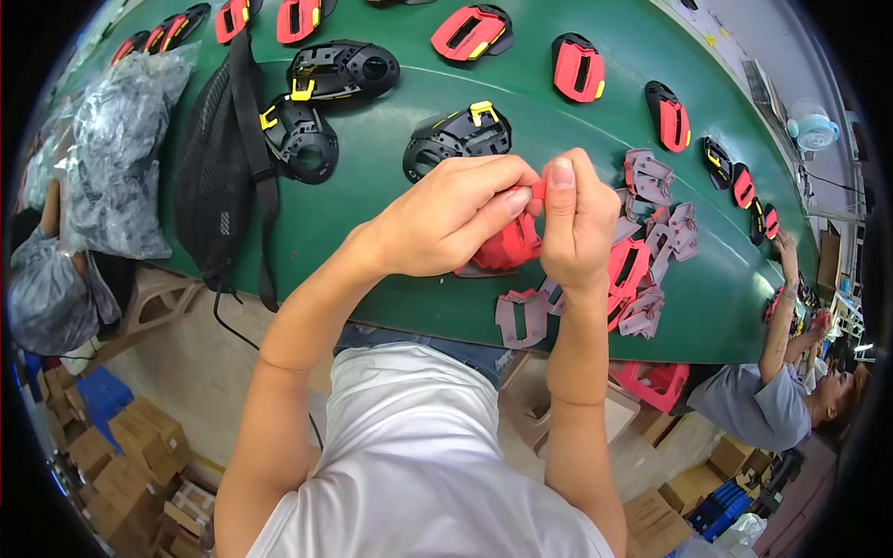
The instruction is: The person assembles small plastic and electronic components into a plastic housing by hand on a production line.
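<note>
My left hand point(451, 216) and my right hand point(579, 223) meet over the near side of the green table, both closed in a pinch. A small red piece point(538, 191) shows between their fingertips; its full shape is hidden. Just below the fingers lies a red plastic part point(512, 245), partly covered by my left hand. Right of my right wrist is a loose pile of red plastic covers point(629, 265) and dull pinkish-grey covers point(649, 177). Beyond my left hand lies a black plastic shell point(458, 139) with a yellow clip.
Two more black shells point(344, 70) with yellow clips lie at the left, beside a black mesh bag point(216, 172) with a strap. A clear plastic bag of parts point(126, 153) stands farther left. Red-and-black assemblies point(579, 67) line the far side. A co-worker point(758, 400) sits at the right.
</note>
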`<control>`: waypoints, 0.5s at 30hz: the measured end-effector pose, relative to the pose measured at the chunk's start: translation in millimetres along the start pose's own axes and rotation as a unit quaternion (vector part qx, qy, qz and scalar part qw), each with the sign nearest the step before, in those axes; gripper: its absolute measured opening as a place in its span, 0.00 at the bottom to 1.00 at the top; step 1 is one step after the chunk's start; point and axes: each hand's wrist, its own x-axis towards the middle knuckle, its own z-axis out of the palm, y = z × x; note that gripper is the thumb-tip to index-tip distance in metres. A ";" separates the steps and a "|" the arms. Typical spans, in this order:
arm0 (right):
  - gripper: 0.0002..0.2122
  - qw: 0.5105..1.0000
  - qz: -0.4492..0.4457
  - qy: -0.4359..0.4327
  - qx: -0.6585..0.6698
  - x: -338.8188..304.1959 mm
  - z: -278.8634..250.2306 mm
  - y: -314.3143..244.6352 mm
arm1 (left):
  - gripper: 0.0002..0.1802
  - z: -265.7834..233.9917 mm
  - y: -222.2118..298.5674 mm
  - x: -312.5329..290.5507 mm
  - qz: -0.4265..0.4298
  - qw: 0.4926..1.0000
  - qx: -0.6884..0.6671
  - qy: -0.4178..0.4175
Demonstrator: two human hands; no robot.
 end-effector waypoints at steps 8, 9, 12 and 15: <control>0.12 1.000 -0.017 -0.016 -0.012 -0.1 -1.3 -2.1 | 0.09 0.4 2.6 -0.9 0.015 1.000 -0.002 -0.008; 0.11 0.999 -0.017 -0.020 -0.022 -0.8 -1.4 -1.4 | 0.09 1.6 3.3 -1.5 0.006 1.000 0.006 0.004; 0.10 0.999 -0.026 -0.009 -0.028 -1.6 2.7 3.4 | 0.08 3.7 3.5 0.3 -0.014 1.000 0.015 0.021; 0.10 0.997 -0.055 -0.021 -0.045 -1.1 1.1 10.2 | 0.07 5.3 2.4 2.0 -0.064 0.998 -0.008 0.024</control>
